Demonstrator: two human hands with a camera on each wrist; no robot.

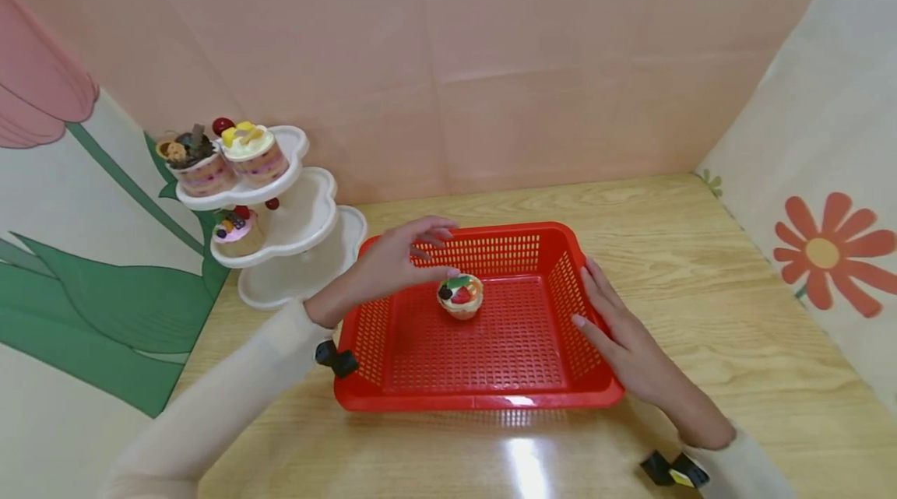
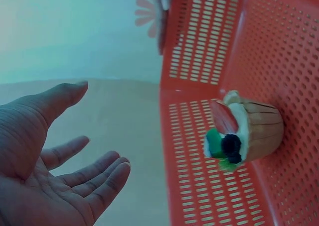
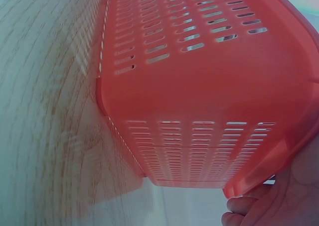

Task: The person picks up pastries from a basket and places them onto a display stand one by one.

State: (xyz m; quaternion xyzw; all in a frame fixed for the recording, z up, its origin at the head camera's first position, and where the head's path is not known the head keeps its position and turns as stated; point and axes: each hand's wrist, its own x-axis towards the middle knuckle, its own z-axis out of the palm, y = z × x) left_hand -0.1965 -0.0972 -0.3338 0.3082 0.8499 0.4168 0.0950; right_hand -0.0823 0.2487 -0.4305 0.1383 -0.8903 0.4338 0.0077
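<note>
A small fruit-topped tart [image 1: 460,298] with a fluted brown case sits upright inside the red plastic basket [image 1: 483,403]. My left hand [image 1: 399,258] hovers over the basket's left part, fingers spread and loosely bent, with nothing in it. In the head view its thumb overlaps the tart's top; the left wrist view shows the hand [image 2: 65,161] apart from the tart [image 2: 249,131]. At the basket's right side my right hand [image 1: 627,343] holds the rim, thumb over the edge and fingers along the outside. The right wrist view shows that hand [image 3: 284,201] at the rim.
Left of the basket stands a white three-tier stand [image 1: 308,215]. Two layered dessert cups [image 1: 255,156] are on its top tier, and a pink-topped cupcake [image 1: 238,233] is on the middle one. A wooden table [image 1: 673,250] lies under everything, with printed cloth walls [image 1: 504,79] around it.
</note>
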